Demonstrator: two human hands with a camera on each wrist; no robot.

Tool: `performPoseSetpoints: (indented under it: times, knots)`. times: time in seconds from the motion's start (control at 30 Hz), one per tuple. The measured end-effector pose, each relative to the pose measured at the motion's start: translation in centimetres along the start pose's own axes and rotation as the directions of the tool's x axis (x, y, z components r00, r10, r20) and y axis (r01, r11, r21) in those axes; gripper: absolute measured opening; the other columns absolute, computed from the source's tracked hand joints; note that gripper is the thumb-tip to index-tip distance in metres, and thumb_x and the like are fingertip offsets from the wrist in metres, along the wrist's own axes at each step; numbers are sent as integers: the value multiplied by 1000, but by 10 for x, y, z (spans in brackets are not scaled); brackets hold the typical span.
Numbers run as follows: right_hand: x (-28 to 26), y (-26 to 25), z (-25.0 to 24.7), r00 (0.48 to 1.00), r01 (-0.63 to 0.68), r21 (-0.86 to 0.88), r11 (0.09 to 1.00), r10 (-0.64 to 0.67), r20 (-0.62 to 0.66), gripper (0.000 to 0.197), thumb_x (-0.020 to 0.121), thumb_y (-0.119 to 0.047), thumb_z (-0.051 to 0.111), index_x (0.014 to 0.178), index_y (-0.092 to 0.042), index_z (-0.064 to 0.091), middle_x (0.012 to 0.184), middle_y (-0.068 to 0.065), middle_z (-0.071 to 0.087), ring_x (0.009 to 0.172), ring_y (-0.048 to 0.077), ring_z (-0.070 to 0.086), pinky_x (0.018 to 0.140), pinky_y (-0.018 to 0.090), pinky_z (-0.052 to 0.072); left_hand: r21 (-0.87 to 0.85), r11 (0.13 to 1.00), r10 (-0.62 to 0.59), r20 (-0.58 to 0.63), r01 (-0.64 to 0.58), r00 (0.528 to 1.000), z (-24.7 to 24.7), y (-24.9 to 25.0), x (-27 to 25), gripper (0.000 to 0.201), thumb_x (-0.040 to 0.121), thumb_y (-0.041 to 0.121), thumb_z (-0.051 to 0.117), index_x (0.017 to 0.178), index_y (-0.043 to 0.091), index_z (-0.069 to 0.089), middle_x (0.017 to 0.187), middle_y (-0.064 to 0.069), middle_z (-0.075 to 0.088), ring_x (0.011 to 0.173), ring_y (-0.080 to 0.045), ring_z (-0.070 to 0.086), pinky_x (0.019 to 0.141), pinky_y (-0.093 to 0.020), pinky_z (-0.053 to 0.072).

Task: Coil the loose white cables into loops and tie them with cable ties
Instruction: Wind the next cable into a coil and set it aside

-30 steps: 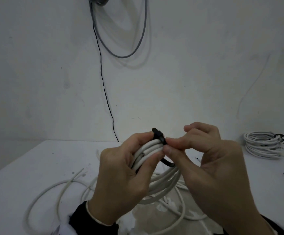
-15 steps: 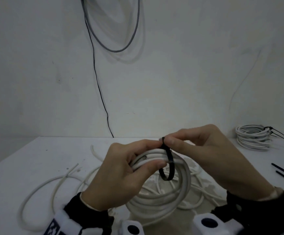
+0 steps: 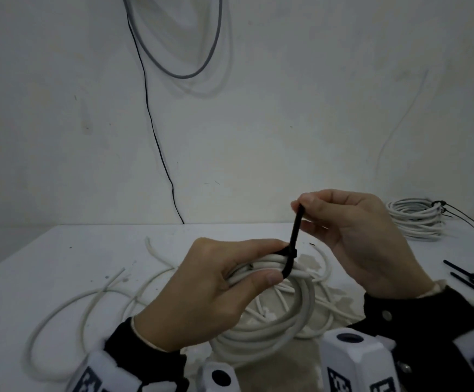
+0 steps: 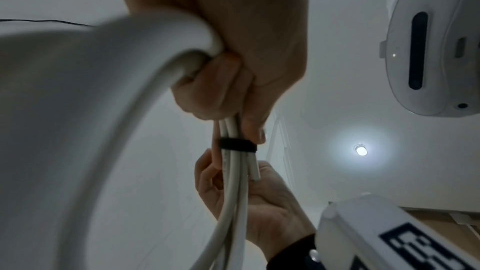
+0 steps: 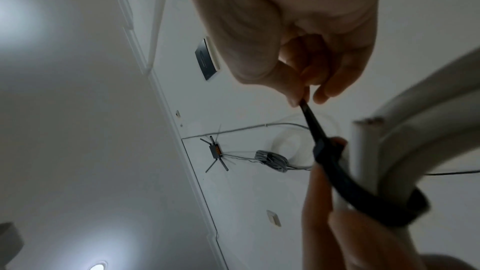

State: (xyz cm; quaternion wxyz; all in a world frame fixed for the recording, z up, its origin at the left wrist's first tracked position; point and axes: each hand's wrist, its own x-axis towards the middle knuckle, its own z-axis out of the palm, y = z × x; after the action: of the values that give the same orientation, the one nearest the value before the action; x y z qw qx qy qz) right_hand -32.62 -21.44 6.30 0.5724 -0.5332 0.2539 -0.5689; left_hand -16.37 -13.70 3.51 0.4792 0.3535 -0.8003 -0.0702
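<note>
Worked above a white table (image 3: 60,250). Left several loose cables (image 3: 69,304) sprawled over its near-left part, unwound and unbound: plainly work to come. Kept one wound coil (image 3: 295,315) lifted over the middle of the table, its lower loops hanging toward the surface. Set aside one finished bundle (image 3: 412,219) at the far right corner, cinched with dark ties whose tails stuck out sideways. Judged the job part done: one bundle complete, a second being bound, and the loose lengths waiting.

Gripped the top of the coil with the left hand (image 3: 210,292), fingers curled round the gathered strands and the thumb tip pressed just beside the black band. Raised the right hand (image 3: 363,239) above and to the right of it, thumb and forefinger pinching the free end of the strap, the other fingers loosely curled and holding nothing else.

Kept spare ties (image 3: 467,278) at the right edge of the table, well apart from the coil.

Ran the cable tie (image 3: 295,236) round the strands and through its own head, the tail drawn straight up and taut. Seemed snug in the left wrist view, though slightly slack in the right wrist view; probably needed a last pull. Caught a cut cable end (image 4: 255,174) poking out just past the band.
</note>
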Motion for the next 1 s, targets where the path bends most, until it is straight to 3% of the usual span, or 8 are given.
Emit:
performPoseSetpoints:
  times: [0.13,0.27,0.37,0.47,0.57,0.77,0.9,1.0]
  knots:
    - [-2,4,6,998,52,-51,997,-53,-25,14,86,-7,60,72,-5,61,61,0,64,60,14,67,43,21,46,26,1000,-13,-34,14,999,-3,-5,0,22,85,16,68,106,11,70,85,25,67,68,20,57,64,2,38]
    - [-6,7,12,974,-101,-60,993,111,196,32,71,-27,63,90,-2,67,71,1,64,60,10,61,48,16,47,79,996,-34,-90,41,995,-7,-8,-3,22,83,23,68,104,18,70,76,35,61,61,16,57,60,0,38]
    - [-7,8,12,961,-119,-61,991,130,245,28,68,-25,64,82,-2,71,65,2,62,54,6,50,51,14,45,102,994,-37,-87,46,995,-6,-9,-3,25,83,29,63,105,21,70,76,30,65,61,10,60,58,-4,41]
    - [-6,7,9,980,-84,-45,995,91,178,15,69,-19,66,71,-6,72,61,4,64,49,5,50,49,13,45,95,995,-18,-60,23,998,-7,-7,-1,24,85,28,62,107,22,69,92,15,72,73,1,67,63,-18,52]
    - [-2,15,9,994,-34,-101,994,44,98,12,80,-6,66,69,-3,71,55,6,63,46,6,49,45,13,42,147,989,18,5,-19,1000,-1,-4,1,17,87,28,61,101,20,66,84,8,71,64,-6,65,57,-25,50]
    - [2,30,9,943,317,-379,869,-330,33,18,81,-4,69,63,-4,70,48,-3,60,40,4,50,45,14,40,251,950,-187,-18,186,982,25,-19,2,13,91,23,58,90,16,69,63,25,59,54,3,54,53,-7,34]
    - [-7,16,12,820,560,-405,723,-552,149,20,77,-11,69,60,1,68,52,9,60,46,20,54,46,34,45,286,936,-197,-54,204,979,19,-17,18,15,88,25,58,94,20,71,74,16,70,65,2,61,59,-11,41]
    - [-9,-1,1,796,599,-293,745,-594,116,19,78,-4,71,60,-1,67,52,6,60,40,12,49,41,23,39,144,984,-108,29,103,994,11,-3,25,21,89,15,61,107,11,70,89,10,74,74,14,61,68,-5,44]
